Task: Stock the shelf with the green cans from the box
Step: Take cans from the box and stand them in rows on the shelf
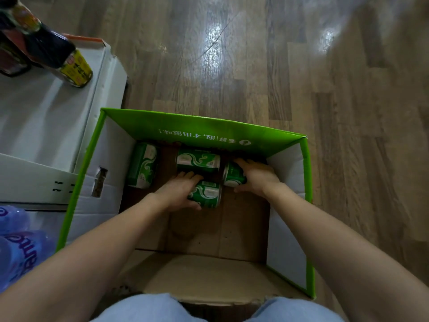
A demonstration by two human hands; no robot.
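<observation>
- Reaching into the green box [80,182], both hands are down at its far end; the box is open-topped and its brown cardboard base shows.
- left hand [176,190] curls round near can [207,196], which lies on its side about mid-box; the fingers hide the can's left end.
- right hand [256,177] wraps right can [233,176], on its side toward the box's right wall; the palm covers most of it and only one end shows.
- far can [198,160] lies on its side at the box's far wall, just past the left fingertips; cannot tell if they touch.
- left can [142,167] lies by the box's left wall, apart from the others; print blurred.
- Lettering on the box's far flap is upside down and unreadable.
- white carton [46,112] is left of the box, cut by the frame edge; dark bottles [53,47] stand on it, tops cropped and blurry.
- blue bottle pack [18,240] is left of the box's near corner, mostly out of frame.
- light blue trousers [139,307] are at the box's near side, cropped.
- wood-plank floor [301,77] lies beyond and right of the box, with glare patches.
</observation>
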